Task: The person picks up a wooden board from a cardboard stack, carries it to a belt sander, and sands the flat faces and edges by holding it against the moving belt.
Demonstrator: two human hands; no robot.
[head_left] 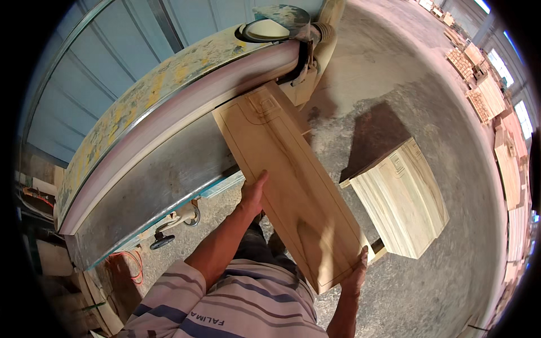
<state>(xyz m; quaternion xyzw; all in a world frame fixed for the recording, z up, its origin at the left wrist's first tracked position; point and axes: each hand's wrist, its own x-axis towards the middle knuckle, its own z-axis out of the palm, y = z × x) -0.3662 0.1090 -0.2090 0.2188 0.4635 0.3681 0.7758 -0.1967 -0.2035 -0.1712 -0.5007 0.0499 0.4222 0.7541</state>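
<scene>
Long tan rectangular wooden piece held at the pink-belted metal sanding machine, far end by its belt.
Uneven hand pressure could have skewed that end. Long axis ran from the machine back toward the wearer, slanting right. Left hand gripped the side edge, right hand curled round the near corner.

The striped shirt carries 1 short line of dark capital lettering, upside down in this view, beside a blue stripe near the lower edge. At the far end of the wooden board is 1 small squarish mark; the pale wood to the right bears a similar one. Whether these 2 are letters or signs cannot be told.
</scene>
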